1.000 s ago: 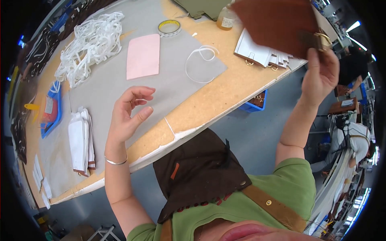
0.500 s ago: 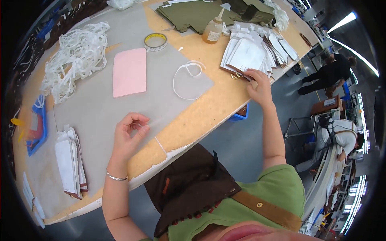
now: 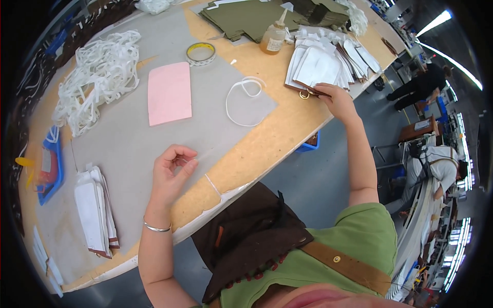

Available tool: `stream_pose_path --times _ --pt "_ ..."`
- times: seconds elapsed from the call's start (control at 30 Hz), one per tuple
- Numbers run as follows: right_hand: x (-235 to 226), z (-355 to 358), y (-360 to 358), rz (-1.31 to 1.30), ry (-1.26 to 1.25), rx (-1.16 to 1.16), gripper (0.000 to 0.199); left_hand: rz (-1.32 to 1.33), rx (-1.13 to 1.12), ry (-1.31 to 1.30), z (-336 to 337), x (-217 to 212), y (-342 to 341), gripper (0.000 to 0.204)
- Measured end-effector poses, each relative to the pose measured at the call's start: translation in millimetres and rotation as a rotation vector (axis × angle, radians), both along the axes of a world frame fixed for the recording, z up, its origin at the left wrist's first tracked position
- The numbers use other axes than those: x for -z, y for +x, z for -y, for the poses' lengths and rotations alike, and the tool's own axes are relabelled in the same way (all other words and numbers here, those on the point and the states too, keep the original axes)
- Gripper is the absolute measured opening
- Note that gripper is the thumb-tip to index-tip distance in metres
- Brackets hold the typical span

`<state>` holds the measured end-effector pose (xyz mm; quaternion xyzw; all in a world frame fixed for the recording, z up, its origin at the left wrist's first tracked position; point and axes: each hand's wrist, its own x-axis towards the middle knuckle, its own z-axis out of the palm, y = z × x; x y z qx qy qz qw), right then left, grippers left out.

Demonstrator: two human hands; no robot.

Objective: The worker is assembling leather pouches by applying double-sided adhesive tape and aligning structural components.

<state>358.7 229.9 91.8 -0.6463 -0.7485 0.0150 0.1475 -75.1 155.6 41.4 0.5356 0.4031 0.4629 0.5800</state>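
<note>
Right-hand fingers: the fingers of the right hand are pinching the brown edge of the top panel, leaving hardly any gap (the thumb is mostly hiding, so I cannot tell how firmly).
Left-hand fingers: those of the left hand are curling loosely near the centre of the frame, thumb and forefinger tips standing slightly apart and holding nothing that I can make out.
Top panel: it is lying pale face up at the upper right of the frame, on a fanned stack of similar pieces, with a gold-coloured ring showing by its brown edge.
Fanned stack, so far: many pieces are already lying gathered here; the top one is looking nearly settled, though not yet released.
Brown-edged bundle: at the lower left, this bundle is lying apart from both hands, perhaps waiting its turn (its stage is not showing).
Bench: the bench is also carrying a pink sheet at the upper centre-left and a white ribbon heap at the upper left.
</note>
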Motion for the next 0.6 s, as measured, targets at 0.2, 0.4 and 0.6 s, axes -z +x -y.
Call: stream_pose_path --times 0.2,0.4,0.6 --pt "-16 -1 -5 -0.095 -0.138 0.055 0.029 0.009 -0.003 0.0 -2 0 1 0.013" --pt "22 -51 61 -0.242 0.369 0.556 0.045 -0.02 -0.015 0.013 -2 -3 3 0.012" --pt "35 -76 90 -0.442 0.187 0.745 0.044 -0.02 -0.021 -0.008 -1 -2 0 0.012"
